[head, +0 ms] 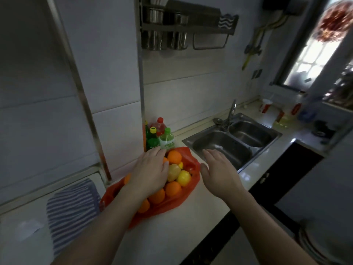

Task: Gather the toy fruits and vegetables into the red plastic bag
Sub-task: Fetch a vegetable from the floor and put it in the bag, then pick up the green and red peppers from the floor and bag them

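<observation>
A red plastic bag (188, 196) lies spread on the white counter with a heap of toy fruit on it. Several oranges show, one at the far end (174, 157) and others near me (173, 188), along with a yellow lemon (183, 178) and a yellow-green fruit (173, 172). My left hand (148, 172) lies flat over the left side of the heap, fingers straight, covering some pieces. Just right of the bag, my right hand (219, 169) hovers palm down with straight fingers, over the counter by the sink's near edge, holding nothing.
Several plastic bottles (166, 139) stand against the wall behind the bag. A steel double sink (235, 142) with a tap lies to the right. A striped cloth (73, 205) lies left of the bag. The counter's front edge (225, 217) runs close on the right.
</observation>
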Available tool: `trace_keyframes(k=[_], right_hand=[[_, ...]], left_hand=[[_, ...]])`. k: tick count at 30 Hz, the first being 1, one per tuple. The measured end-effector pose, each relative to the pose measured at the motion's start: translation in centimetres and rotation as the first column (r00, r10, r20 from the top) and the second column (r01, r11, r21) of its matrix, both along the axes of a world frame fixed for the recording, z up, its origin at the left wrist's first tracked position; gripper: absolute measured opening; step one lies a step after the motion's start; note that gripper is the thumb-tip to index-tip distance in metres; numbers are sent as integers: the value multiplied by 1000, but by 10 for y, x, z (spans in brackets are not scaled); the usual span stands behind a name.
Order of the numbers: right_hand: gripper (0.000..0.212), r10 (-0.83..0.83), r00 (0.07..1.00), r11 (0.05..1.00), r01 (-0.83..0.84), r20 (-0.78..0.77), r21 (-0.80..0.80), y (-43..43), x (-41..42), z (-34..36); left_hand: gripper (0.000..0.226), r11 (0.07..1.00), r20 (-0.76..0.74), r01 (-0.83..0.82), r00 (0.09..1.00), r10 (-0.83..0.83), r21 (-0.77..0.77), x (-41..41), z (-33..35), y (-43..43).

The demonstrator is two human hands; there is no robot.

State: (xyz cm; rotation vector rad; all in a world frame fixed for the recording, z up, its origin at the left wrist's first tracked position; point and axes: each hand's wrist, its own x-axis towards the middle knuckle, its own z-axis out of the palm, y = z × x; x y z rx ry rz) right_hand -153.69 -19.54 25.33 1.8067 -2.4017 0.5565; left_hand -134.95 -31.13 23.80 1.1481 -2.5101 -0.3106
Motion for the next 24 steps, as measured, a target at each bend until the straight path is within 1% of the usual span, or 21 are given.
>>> trace_keyframes(k=[6,11,16,20,24], right_hand=[[48,-97,995,994,95,-21,-56,51,-19,19],[43,-148,989,983,143,-32,-112,108,-38,34],[49,-228,973,971,224,-33,-81,183,-72,38],[48,-292,956,953,289,-17,-94,244,-100,42],[51,-380,924,920,382,34,-90,303,-124,42]], left_hand=[[54,995,-25,101,994,-102,-15,-31,22,31],[49,986,-37,152,987,-155,-68,-68,39,76],[49,970,-6,229,973,-230,-88,-113,47,136],[46,949,-22,296,954,-300,-114,-148,52,188],[51,925,0,368,929,-370,-98,-183,46,229]])
